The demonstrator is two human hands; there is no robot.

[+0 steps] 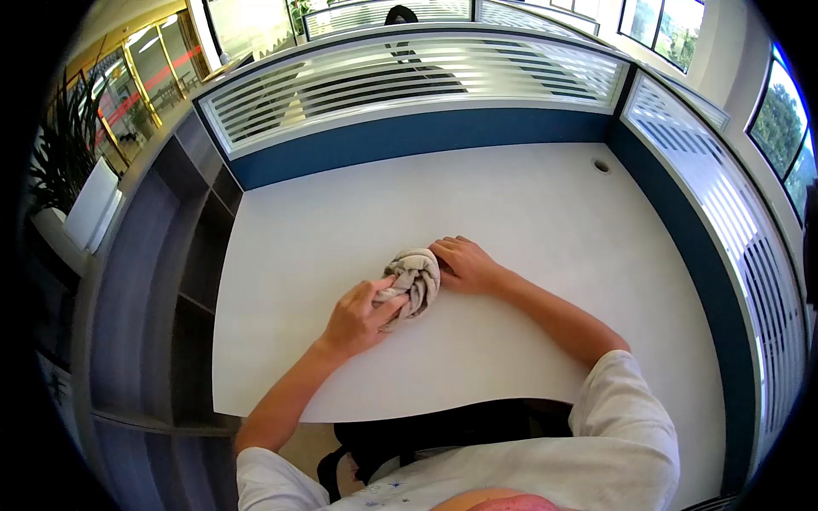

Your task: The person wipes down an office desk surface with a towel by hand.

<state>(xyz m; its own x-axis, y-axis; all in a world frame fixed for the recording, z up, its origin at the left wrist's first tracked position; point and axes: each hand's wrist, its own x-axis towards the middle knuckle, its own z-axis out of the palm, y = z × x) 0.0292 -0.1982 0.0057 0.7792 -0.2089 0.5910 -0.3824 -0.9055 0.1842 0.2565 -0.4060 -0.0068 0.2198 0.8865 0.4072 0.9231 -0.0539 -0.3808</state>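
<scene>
A beige-grey cloth (415, 274), twisted and coiled into a round bundle, rests on the white desk top (324, 221). My left hand (362, 317) grips the bundle from its left side, with the thumb and fingers pressed into the folds. On the other side, my right hand (467, 264) lies low over the desk, its bent fingers at the bundle's upper right edge. Part of the right fingertips is hidden against the cloth.
Blue partitions (426, 132) with striped glass stand along the back and right of the desk. Dark open shelves (153, 281) adjoin its left edge. A round cable hole (601, 166) sits in the far right corner. A black chair (460, 426) is at the front edge.
</scene>
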